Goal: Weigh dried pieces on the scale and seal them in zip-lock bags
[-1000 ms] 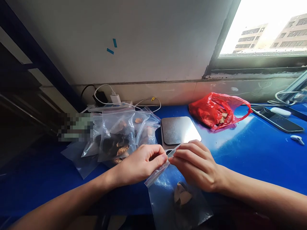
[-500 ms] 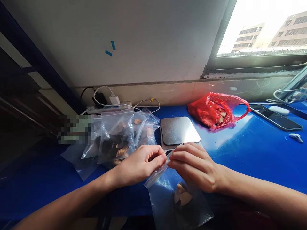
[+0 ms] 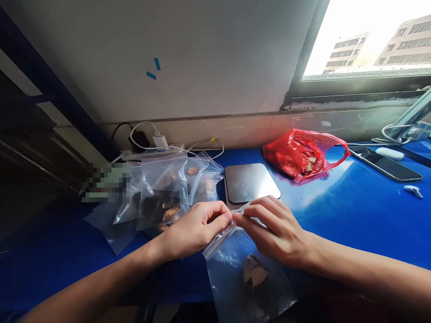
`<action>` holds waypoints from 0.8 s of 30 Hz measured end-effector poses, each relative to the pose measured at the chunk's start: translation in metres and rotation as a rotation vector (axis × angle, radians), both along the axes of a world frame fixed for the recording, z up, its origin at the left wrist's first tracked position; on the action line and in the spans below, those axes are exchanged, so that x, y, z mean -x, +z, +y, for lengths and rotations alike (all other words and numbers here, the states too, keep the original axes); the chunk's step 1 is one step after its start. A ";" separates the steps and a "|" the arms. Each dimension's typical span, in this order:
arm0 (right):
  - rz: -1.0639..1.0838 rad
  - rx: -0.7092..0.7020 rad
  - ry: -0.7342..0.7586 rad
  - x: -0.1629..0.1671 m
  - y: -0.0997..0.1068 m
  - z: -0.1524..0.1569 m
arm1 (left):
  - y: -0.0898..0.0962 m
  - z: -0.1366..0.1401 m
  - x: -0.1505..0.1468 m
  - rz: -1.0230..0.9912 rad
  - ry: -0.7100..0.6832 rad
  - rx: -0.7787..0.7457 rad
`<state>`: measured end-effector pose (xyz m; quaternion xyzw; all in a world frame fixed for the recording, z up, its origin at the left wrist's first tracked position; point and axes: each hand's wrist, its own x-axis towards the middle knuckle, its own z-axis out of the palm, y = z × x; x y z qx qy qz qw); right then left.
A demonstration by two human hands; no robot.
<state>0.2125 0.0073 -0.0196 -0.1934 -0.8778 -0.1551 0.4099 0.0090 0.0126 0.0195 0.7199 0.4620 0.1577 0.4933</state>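
A clear zip-lock bag [image 3: 229,278] hangs at the table's near edge, with several brown and tan dried pieces [image 3: 256,274] inside. My left hand [image 3: 208,224] pinches its top strip between thumb and forefinger. Close beside it, my right hand [image 3: 276,229] has its fingertips closed on the same strip, the fingers bent over the bag's mouth. Just beyond both hands lies a small scale [image 3: 251,181] with a bare metal plate; its front is partly hidden by my fingers and the bag.
Left of the scale, several filled zip-lock bags [image 3: 163,184] lie piled up. A red plastic bag [image 3: 286,154] with more dried pieces sits behind right. A phone [image 3: 390,166], a white case [image 3: 389,154] and an earbud [image 3: 413,191] lie far right. A power strip [image 3: 175,149] with cables lines the wall.
My right hand's fingertips have moved slightly left and down along the bag's top strip, toward my left fingers. My left hand keeps its pinch. The view has shifted slightly.
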 end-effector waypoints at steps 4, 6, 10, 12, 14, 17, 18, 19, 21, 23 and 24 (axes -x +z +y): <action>0.034 -0.043 0.035 0.000 -0.001 0.004 | 0.001 0.000 0.001 0.029 -0.012 -0.030; 0.029 -0.041 0.052 0.000 -0.001 0.004 | 0.002 0.000 0.002 0.057 -0.027 -0.028; 0.025 -0.001 0.085 -0.002 -0.001 0.002 | 0.003 0.000 0.002 0.097 -0.079 -0.017; 0.033 -0.022 0.110 -0.002 0.000 0.002 | 0.004 -0.002 0.002 0.110 -0.086 -0.033; 0.041 -0.081 0.149 -0.002 0.001 0.003 | 0.006 -0.004 0.002 0.118 -0.076 -0.062; 0.040 -0.167 0.185 -0.001 0.004 0.003 | 0.008 -0.007 0.003 0.135 -0.058 -0.125; 0.040 -0.178 0.191 -0.001 0.006 0.002 | 0.008 -0.006 0.003 0.150 -0.039 -0.162; 0.038 -0.182 0.200 -0.001 0.007 0.001 | 0.008 -0.005 0.005 0.171 -0.010 -0.200; 0.018 -0.154 0.223 0.000 0.010 -0.003 | 0.007 -0.001 0.007 0.209 0.063 -0.261; -0.006 -0.118 0.242 0.000 0.012 -0.005 | 0.005 0.004 0.009 0.223 0.114 -0.277; -0.011 -0.106 0.246 0.000 0.012 -0.006 | 0.005 0.006 0.010 0.219 0.122 -0.273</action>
